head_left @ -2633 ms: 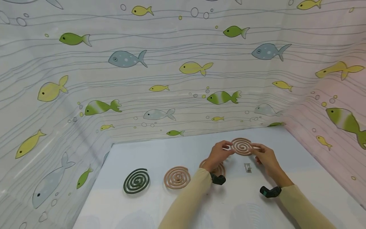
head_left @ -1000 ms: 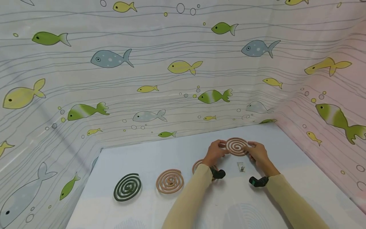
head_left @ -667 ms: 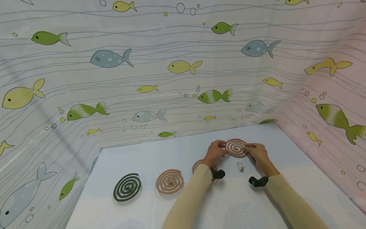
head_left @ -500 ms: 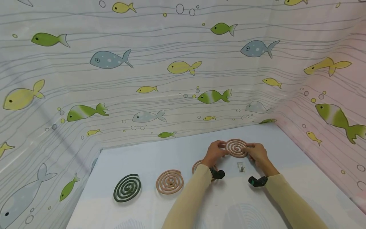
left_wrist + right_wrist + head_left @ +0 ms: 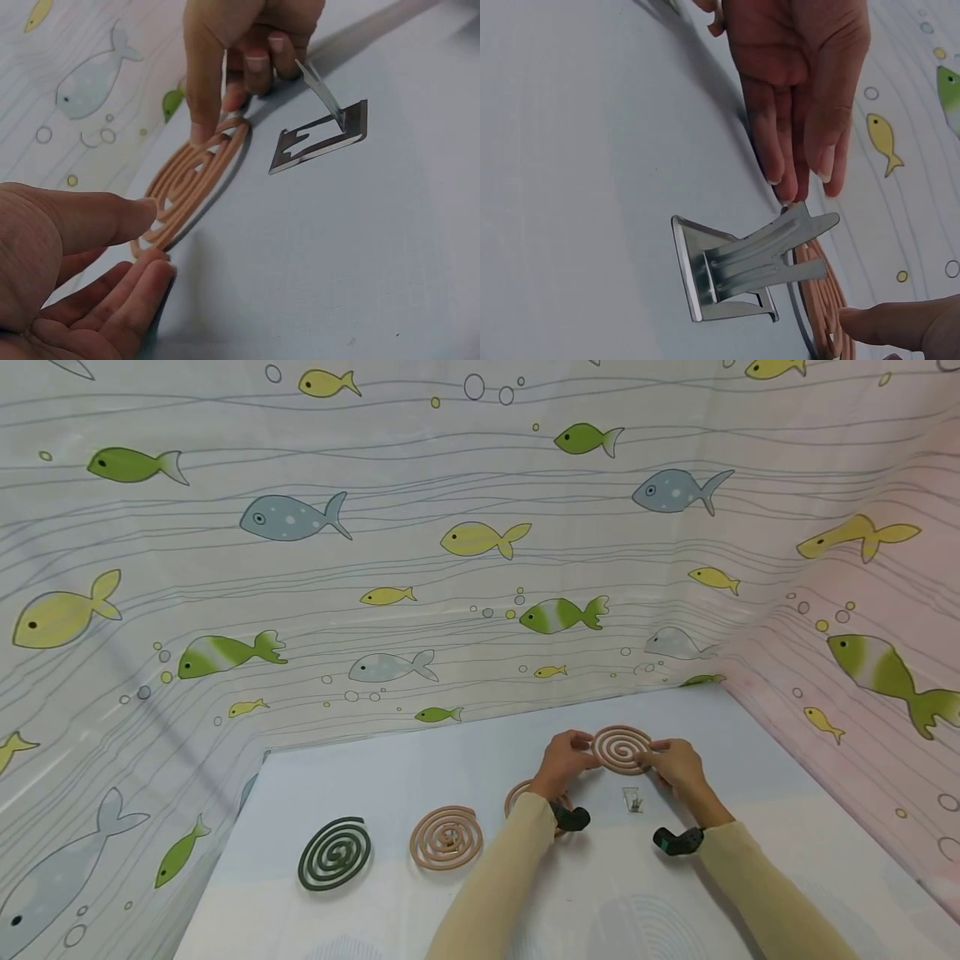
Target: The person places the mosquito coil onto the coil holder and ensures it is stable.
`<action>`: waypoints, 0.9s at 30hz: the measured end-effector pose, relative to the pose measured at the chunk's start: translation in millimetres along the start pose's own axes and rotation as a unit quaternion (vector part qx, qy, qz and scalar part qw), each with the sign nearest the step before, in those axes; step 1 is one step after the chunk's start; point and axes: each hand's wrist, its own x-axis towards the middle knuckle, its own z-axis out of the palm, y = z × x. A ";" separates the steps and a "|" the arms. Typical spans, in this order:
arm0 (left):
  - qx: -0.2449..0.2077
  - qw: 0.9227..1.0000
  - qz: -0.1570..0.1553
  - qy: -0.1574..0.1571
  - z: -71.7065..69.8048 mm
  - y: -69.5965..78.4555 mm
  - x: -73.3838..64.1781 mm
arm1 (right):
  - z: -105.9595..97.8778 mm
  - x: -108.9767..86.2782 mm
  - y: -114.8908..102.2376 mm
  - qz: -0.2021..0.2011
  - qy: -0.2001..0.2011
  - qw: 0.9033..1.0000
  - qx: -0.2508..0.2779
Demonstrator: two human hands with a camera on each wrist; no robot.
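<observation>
A brown mosquito coil [image 5: 622,750] lies low over the white table between both hands. My left hand [image 5: 564,766] pinches its left edge; in the left wrist view the thumb is above the coil [image 5: 184,184] and the fingers are under its rim. At the opposite edge, my right hand [image 5: 682,772] grips the coil with fingertips on its top, its other fingers curled. Nearer me stands a small metal coil stand [image 5: 633,804], its forked prong raised from the flat base, as the right wrist view shows this stand [image 5: 757,262] up close.
A second brown coil [image 5: 517,797] is partly hidden behind my left wrist. Further left are a brown coil [image 5: 431,860] with a metal piece at its centre and a dark green coil [image 5: 307,860]. A fish-printed sheet [image 5: 420,627] rises behind the table.
The head view has shifted, so everything sits further left than in the oldest frame. The coil has come down very slightly, still between both hands; the right fingers have shifted a little on its edge.
</observation>
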 end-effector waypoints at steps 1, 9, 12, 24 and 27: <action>0.003 1.000 0.002 0.001 -0.1 -0.2 0.1 | 0.4 -0.2 -0.4 0.001 0.002 1.000 0.000; 0.010 1.000 0.020 0.009 -0.5 0.2 -1.1 | 2.4 -3.7 -3.3 0.004 0.021 1.000 0.015; 0.008 1.000 0.015 0.011 0.1 0.7 -0.9 | 2.0 -4.1 -3.5 0.004 0.021 1.000 0.022; -0.045 0.999 -0.001 -0.012 -1.2 2.1 -2.2 | -3.6 0.7 8.3 -0.015 -0.045 0.984 0.170; -0.079 0.997 0.000 -0.022 -1.9 2.2 -3.1 | -6.5 1.4 10.9 -0.019 -0.048 0.980 0.190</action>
